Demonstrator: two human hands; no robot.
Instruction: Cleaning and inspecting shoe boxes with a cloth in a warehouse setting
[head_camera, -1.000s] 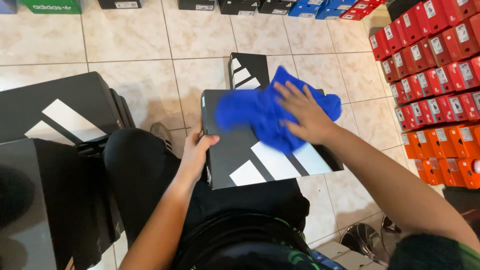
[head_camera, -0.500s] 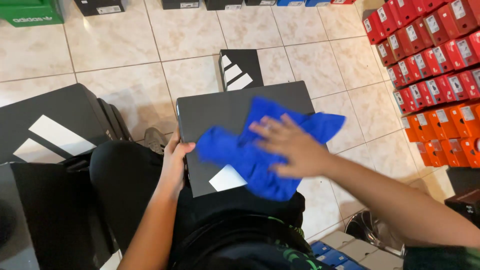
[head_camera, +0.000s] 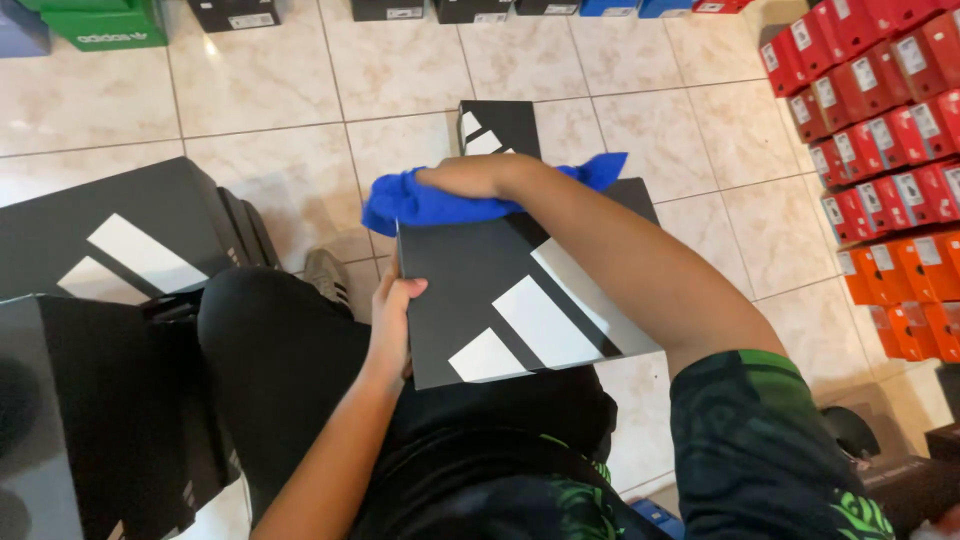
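A black shoe box (head_camera: 480, 270) with white stripes on its lid rests on my lap. My left hand (head_camera: 392, 322) grips the box's left edge, thumb on the lid. My right hand (head_camera: 472, 178) presses a blue cloth (head_camera: 420, 203) against the lid's far left corner; my forearm crosses the lid diagonally. One end of the cloth sticks out past the box's far edge on the right.
A stack of black striped boxes (head_camera: 110, 260) stands at my left. Another black box (head_camera: 497, 127) sits upright on the tiled floor (head_camera: 270, 90) beyond my lap. Red and orange boxes (head_camera: 880, 130) are stacked at right; green, black and blue boxes line the far edge.
My right hand swept the blue cloth from the lid's right side, over the near middle, up to the far left corner. The left hand kept hold of the box's left edge.
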